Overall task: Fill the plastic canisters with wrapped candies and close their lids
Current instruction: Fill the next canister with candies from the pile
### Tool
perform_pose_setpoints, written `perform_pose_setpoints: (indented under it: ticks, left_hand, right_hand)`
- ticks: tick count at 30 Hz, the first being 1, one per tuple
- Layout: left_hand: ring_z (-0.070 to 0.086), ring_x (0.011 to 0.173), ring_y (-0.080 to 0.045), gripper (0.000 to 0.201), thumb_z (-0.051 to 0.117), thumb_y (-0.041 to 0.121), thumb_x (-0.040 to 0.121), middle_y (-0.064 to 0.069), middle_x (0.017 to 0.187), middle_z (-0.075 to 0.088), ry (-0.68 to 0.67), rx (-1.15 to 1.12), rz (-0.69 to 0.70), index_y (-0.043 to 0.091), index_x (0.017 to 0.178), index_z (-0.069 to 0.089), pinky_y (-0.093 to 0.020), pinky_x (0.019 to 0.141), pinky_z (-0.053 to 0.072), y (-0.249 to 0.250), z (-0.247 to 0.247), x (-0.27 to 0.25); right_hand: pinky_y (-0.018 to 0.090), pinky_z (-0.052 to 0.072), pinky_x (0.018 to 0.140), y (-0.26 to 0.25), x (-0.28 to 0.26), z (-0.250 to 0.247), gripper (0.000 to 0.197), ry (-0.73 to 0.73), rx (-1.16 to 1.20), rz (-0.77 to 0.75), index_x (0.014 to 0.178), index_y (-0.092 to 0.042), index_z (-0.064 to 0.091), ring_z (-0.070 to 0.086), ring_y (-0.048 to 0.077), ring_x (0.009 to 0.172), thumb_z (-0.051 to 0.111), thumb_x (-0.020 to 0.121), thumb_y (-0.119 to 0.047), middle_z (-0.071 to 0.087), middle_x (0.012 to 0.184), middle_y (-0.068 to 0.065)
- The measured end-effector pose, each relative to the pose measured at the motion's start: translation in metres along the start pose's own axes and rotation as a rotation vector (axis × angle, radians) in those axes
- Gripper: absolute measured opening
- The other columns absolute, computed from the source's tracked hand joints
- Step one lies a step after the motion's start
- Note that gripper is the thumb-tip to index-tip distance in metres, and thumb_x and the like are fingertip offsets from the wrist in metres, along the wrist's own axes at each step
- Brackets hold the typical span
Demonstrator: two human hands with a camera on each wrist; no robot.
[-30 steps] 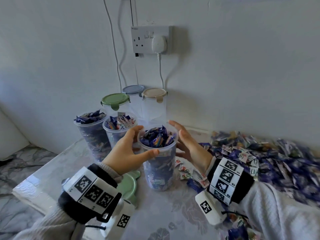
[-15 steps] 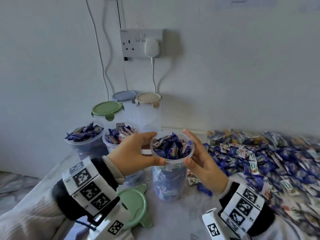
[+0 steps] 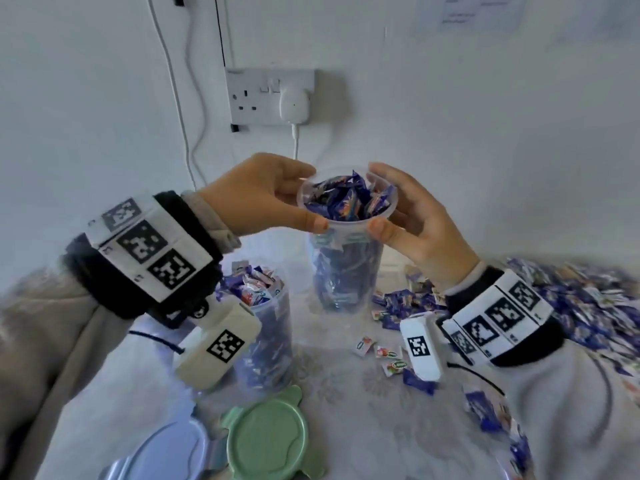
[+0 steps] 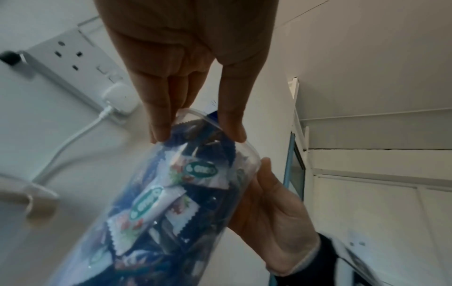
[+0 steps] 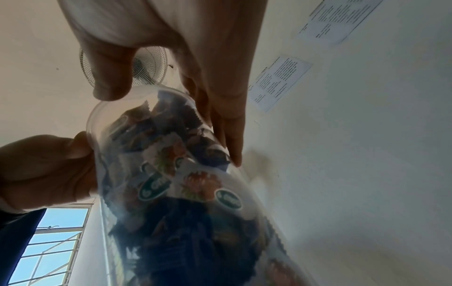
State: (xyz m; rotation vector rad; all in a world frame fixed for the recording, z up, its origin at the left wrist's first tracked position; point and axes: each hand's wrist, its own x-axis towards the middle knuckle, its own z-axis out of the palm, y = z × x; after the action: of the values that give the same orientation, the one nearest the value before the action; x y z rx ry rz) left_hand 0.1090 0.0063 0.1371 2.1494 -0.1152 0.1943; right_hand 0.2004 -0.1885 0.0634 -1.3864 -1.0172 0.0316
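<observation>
At the centre of the head view, the left hand [image 3: 256, 195] and right hand [image 3: 420, 220] pinch the rim of the heaped, lidless canister [image 3: 346, 237] above the bench [image 3: 346, 393], so a squeeze or tilt could spill candies [image 3: 346, 202].

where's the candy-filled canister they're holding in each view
Head: held canister sits centre, rim between left hand and right hand.
Left wrist: lower centre-left, slanting.
Right wrist: centre to bottom.
Shared landmark: its clear rim, gripped from both sides.
</observation>
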Motion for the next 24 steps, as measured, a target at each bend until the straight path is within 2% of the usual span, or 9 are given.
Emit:
perform_pose_setpoints:
  ticks: [3, 5, 7, 9, 11, 14, 17, 20, 24]
  left_hand:
    - [0.066, 0.093, -0.008, 0.097, 0.073, 0.021, 0.046, -0.007, 0.115, 0.065, -0.014, 0.045, -0.008, 0.004, 0.136, 0.041, -0.025, 0.090, 0.050, 0.003, -0.025, 0.015]
    - [0.067, 0.087, -0.003, 0.102, 0.081, 0.025, 0.043, -0.004, 0.111, 0.067, -0.024, 0.073, -0.024, 0.004, 0.135, 0.042, -0.022, 0.088, 0.050, 0.000, -0.041, 0.023]
    - [0.068, 0.086, -0.003, 0.115, 0.093, 0.040, 0.029, 0.005, 0.101, 0.071, -0.027, 0.086, -0.050, 0.008, 0.129, 0.047, -0.020, 0.084, 0.052, -0.006, -0.055, 0.028]
    - [0.068, 0.087, -0.005, 0.129, 0.089, 0.055, 0.011, 0.010, 0.095, 0.072, -0.031, 0.097, -0.085, 0.014, 0.127, 0.049, -0.022, 0.084, 0.053, -0.016, -0.065, 0.032]
    - [0.069, 0.086, -0.005, 0.134, 0.087, 0.058, 0.009, 0.010, 0.095, 0.072, -0.044, 0.128, -0.123, 0.013, 0.129, 0.049, -0.028, 0.089, 0.051, -0.027, -0.073, 0.037]
    - [0.067, 0.075, 0.002, 0.103, 0.094, 0.028, 0.039, 0.015, 0.086, 0.072, -0.061, 0.221, -0.196, 0.011, 0.130, 0.049, -0.034, 0.094, 0.048, -0.040, -0.078, 0.042]
    - [0.066, 0.075, 0.002, 0.074, 0.077, -0.001, 0.067, 0.001, 0.099, 0.068, -0.076, 0.326, -0.280, 0.003, 0.133, 0.045, -0.024, 0.084, 0.048, -0.054, -0.080, 0.046]
    - [0.059, 0.106, -0.022, 0.078, 0.078, 0.006, 0.070, -0.012, 0.123, 0.059, -0.110, 0.472, -0.351, 0.001, 0.137, 0.039, -0.034, 0.100, 0.042, -0.068, -0.077, 0.050]
    - [0.054, 0.115, -0.027, 0.083, 0.082, 0.017, 0.068, -0.012, 0.126, 0.057, -0.173, 0.582, -0.408, -0.001, 0.137, 0.038, -0.038, 0.105, 0.038, -0.082, -0.076, 0.054]
  right_hand:
    - [0.038, 0.045, 0.103, 0.002, 0.027, 0.008, 0.070, 0.032, -0.027, -0.018, 0.127, -0.030, 0.045, 0.047, 0.010, 0.129, 0.075, 0.069, -0.054, 0.050, 0.136, 0.004]
    - [0.036, 0.048, 0.100, 0.008, 0.042, 0.017, 0.062, 0.064, -0.031, -0.016, 0.127, -0.024, 0.047, 0.054, 0.007, 0.119, 0.076, 0.074, -0.035, 0.054, 0.130, 0.001]
    - [0.030, 0.050, 0.094, 0.015, 0.054, 0.027, 0.056, 0.076, -0.024, -0.001, 0.127, -0.019, 0.048, 0.060, 0.009, 0.110, 0.073, 0.077, -0.020, 0.058, 0.122, -0.004]
    - [0.030, 0.051, 0.093, 0.025, 0.063, 0.036, 0.054, 0.071, -0.003, 0.022, 0.126, -0.018, 0.049, 0.061, 0.012, 0.108, 0.073, 0.077, -0.013, 0.060, 0.117, -0.005]
    - [0.033, 0.051, 0.094, 0.036, 0.070, 0.043, 0.053, 0.063, 0.021, 0.049, 0.125, -0.018, 0.050, 0.062, 0.015, 0.107, 0.073, 0.077, -0.009, 0.062, 0.115, -0.004]
    - [0.029, 0.051, 0.092, 0.051, 0.076, 0.054, 0.054, 0.059, 0.047, 0.094, 0.124, -0.017, 0.050, 0.064, 0.011, 0.101, 0.073, 0.076, -0.005, 0.063, 0.111, -0.007]
    - [0.024, 0.052, 0.089, 0.068, 0.079, 0.066, 0.056, 0.032, 0.054, 0.151, 0.124, -0.017, 0.051, 0.064, 0.009, 0.099, 0.073, 0.075, -0.004, 0.063, 0.109, -0.006]
    - [0.020, 0.051, 0.085, 0.085, 0.078, 0.078, 0.056, 0.000, 0.068, 0.202, 0.124, -0.020, 0.051, 0.064, 0.007, 0.097, 0.073, 0.075, -0.004, 0.063, 0.111, -0.002]
    - [0.019, 0.051, 0.084, 0.103, 0.073, 0.089, 0.055, 0.006, 0.113, 0.232, 0.122, -0.021, 0.052, 0.064, 0.005, 0.099, 0.074, 0.075, -0.004, 0.063, 0.113, -0.001]
